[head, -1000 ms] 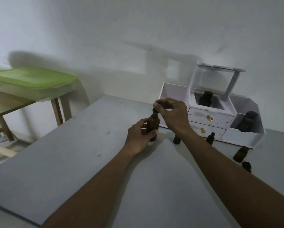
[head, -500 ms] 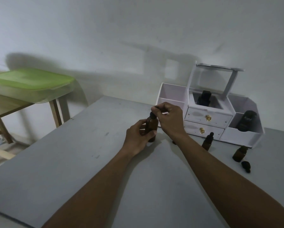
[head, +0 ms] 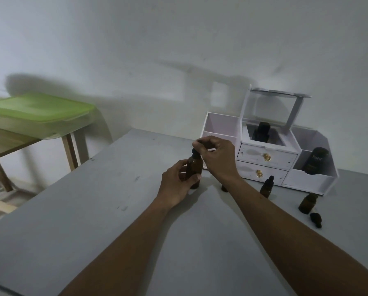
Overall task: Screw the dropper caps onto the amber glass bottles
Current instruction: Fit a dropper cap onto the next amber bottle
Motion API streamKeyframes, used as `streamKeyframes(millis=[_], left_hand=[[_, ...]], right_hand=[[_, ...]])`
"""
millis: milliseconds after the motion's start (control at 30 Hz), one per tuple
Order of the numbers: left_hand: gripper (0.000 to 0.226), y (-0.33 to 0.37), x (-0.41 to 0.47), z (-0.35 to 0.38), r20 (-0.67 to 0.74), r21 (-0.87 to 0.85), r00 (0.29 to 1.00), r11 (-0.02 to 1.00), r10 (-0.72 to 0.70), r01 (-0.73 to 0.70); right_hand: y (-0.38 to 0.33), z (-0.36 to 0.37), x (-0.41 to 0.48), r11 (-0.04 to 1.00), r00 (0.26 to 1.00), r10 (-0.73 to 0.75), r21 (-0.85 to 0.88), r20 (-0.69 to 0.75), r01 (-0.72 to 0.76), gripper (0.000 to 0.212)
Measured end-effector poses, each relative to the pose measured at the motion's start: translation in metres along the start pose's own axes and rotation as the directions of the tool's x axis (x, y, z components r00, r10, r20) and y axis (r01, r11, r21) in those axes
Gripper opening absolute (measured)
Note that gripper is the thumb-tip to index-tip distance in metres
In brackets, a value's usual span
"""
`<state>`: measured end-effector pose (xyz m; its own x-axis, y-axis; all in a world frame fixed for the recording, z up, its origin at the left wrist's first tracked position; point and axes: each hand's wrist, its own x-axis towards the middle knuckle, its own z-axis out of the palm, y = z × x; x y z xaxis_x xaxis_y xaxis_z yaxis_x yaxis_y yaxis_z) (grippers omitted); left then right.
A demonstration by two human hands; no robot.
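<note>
Left hand [head: 176,184] grips amber bottle [head: 194,167] upright on grey table [head: 93,210], right hand [head: 218,157] pinches its dropper cap [head: 195,153], white organizer [head: 264,159] just right.

White drawer organizer [head: 306,181] on grey table [head: 82,221]; green-lidded box [head: 37,110]
</note>
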<state>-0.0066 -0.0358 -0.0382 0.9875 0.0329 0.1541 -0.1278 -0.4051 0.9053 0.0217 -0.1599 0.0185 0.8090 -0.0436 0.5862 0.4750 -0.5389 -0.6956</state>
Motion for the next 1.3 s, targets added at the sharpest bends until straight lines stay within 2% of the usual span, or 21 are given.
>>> streamKeyframes(millis=[167,267,333,400,467,567,700,833,967,1100,1300], left_hand=[[0.065,0.000,0.001,0.001,-0.025,-0.006,1.000,1.000,-0.011,0.011],[0.068,0.002,-0.007,0.000,-0.174,-0.034,0.985,0.999,0.010,-0.016],[0.057,0.006,-0.015,-0.001,-0.309,-0.039,0.949,0.996,0.069,-0.086],[0.040,0.015,-0.025,0.000,-0.359,-0.042,0.922,0.984,0.149,-0.175],[0.025,0.029,-0.037,0.007,-0.320,-0.074,0.927,0.970,0.197,-0.232],[0.010,0.048,-0.053,0.034,-0.165,-0.152,0.966,0.963,0.198,-0.223],[0.010,0.066,-0.064,0.089,0.125,-0.169,0.977,0.974,0.174,-0.152],[0.021,0.082,-0.068,0.142,0.267,-0.207,0.955,0.976,0.125,-0.070],[0.042,0.093,-0.065,0.187,0.304,-0.196,0.946,0.979,0.109,-0.050],[0.063,0.100,-0.057,0.219,0.276,-0.207,0.955,0.977,0.105,-0.048],[0.067,0.100,-0.040,0.242,0.261,-0.138,0.954,0.984,0.150,-0.116]], right_hand=[[-0.020,-0.016,0.015,0.995,0.999,-0.027,0.096,-0.027,0.029,0.017],[-0.037,-0.035,0.028,0.990,0.995,-0.077,0.117,-0.071,0.085,0.016],[-0.048,-0.053,0.033,0.985,0.990,-0.094,0.132,-0.106,0.107,0.016],[-0.057,-0.072,0.036,0.976,0.987,-0.088,0.186,-0.136,0.113,0.011],[-0.062,-0.094,0.034,0.962,0.986,-0.071,0.250,-0.150,0.107,0.003],[-0.059,-0.128,0.029,0.955,0.985,-0.044,0.282,-0.169,0.091,0.002],[-0.039,-0.176,0.018,0.976,0.976,-0.022,0.206,-0.216,0.067,0.013],[-0.012,-0.220,0.001,0.990,0.970,0.055,0.142,-0.236,-0.021,0.013],[0.017,-0.254,-0.017,0.979,0.948,0.185,0.128,-0.258,-0.156,0.015],[0.042,-0.268,-0.033,0.959,0.929,0.253,0.199,-0.269,-0.204,0.018],[0.073,-0.278,-0.042,0.964,0.912,0.267,0.103,-0.312,-0.247,0.005]])
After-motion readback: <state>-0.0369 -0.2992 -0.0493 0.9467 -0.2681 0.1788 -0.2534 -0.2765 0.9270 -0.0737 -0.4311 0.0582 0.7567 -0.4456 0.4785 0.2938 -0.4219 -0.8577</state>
